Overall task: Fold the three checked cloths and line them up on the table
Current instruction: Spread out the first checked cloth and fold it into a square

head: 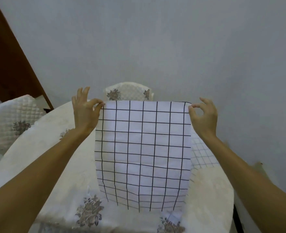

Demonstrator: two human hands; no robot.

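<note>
Nearest the camera, the round table [54, 165] in its flowered cover is being overhung by the lower hem of the large checked cloth [143, 148]; whether the hem is touching the cover cannot be told. The cloth is being held up, spread and nearly flat, with its grid lines running straight across.

Higher up, its two top corners are being pinched. The left corner is being gripped between thumb and forefinger of the left hand [85, 111], and the right corner likewise by the right hand [203, 115], the other fingers being kept splayed clear.

For a clean first fold, it is judged, the top edge should be kept taut and level. The top corners should be brought down onto the lower ones, with the grid lines used as a guide for matching the edges.

Just beside the held cloth, to the right, a finer-checked cloth [202, 155] is lying on the table, partly hidden. A third is not being made out. Beyond, two quilted chairs [128, 91] are being shown against the grey wall.
</note>
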